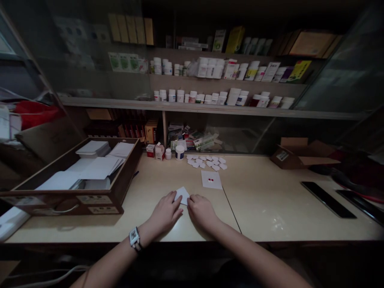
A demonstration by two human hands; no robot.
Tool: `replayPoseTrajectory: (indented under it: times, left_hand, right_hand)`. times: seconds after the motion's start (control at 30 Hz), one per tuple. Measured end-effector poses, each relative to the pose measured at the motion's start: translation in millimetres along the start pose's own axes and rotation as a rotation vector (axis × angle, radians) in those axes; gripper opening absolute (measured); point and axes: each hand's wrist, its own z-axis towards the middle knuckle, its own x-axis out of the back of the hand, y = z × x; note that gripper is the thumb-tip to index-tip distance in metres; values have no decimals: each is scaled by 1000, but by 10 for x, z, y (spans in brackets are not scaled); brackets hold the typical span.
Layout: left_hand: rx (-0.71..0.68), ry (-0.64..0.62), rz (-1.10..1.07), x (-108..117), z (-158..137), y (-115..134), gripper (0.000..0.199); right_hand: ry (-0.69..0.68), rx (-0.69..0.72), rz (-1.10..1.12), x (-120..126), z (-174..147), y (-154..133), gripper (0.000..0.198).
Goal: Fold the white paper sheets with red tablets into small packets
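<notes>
A small folded sheet of white paper (182, 195) lies on the wooden counter between my hands. My left hand (165, 212), with a watch on its wrist, rests on the paper's left side, fingers stretched out and thumb apart. At the right edge of the paper, my right hand (201, 210) is closed, its fingertips pinching that edge. Beyond it to the right, a flat white paper square (212, 182) carries a few small red and white pills (211, 180). Several small folded white packets (207, 162) are spread at the back of the counter.
A wooden drawer box (117, 196) filled with white paper sheets stands at left. Small medicine boxes (160, 152) and a white jar (179, 153) line the back. An open cardboard box (288, 154) and a black phone (328, 199) are at right. Shelves of bottles rise behind.
</notes>
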Motion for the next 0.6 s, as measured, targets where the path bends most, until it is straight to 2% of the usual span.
replayPoseTrajectory:
  times: [0.13, 0.33, 0.6]
  left_hand:
    - [-39, -12, 28, 35, -48, -55, 46]
    - [-13, -43, 141, 64, -105, 36, 52]
    - [69, -22, 149, -35, -109, 98, 52]
  right_hand:
    - [19, -22, -33, -68, -97, -66, 30]
    - [-18, -101, -10, -92, -230, -192, 58]
    - [-123, -225, 27, -54, -276, -315, 71]
